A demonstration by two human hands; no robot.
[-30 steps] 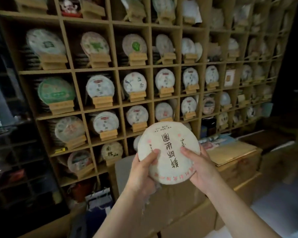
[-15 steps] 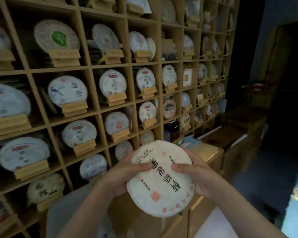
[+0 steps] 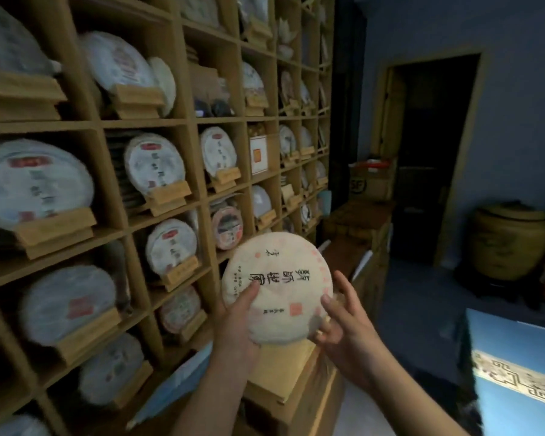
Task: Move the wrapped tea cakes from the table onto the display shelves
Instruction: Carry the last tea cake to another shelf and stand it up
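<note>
A round tea cake point(image 3: 280, 278) in cream paper with black characters and red stamps is held up in front of me, its face toward the camera. My left hand point(image 3: 238, 316) grips its lower left edge, thumb on the face. My right hand point(image 3: 343, 322) holds its lower right edge, thumb on the front and fingers spread behind. The wooden display shelves point(image 3: 189, 121) fill the left half of the view, with wrapped cakes on small wooden stands in nearly every cell.
Stacked wooden boxes point(image 3: 293, 382) stand just below my hands against the shelf foot. More boxes point(image 3: 359, 215) sit farther back. A dark doorway point(image 3: 425, 152) opens at the right, with a large ceramic jar point(image 3: 510, 243) beside it. A blue-clothed table corner point(image 3: 516, 366) is at right.
My view has swung right along the shelves and closer to them. The cake has turned in my hands so the characters now run sideways, and my right fingers have loosened and spread.
</note>
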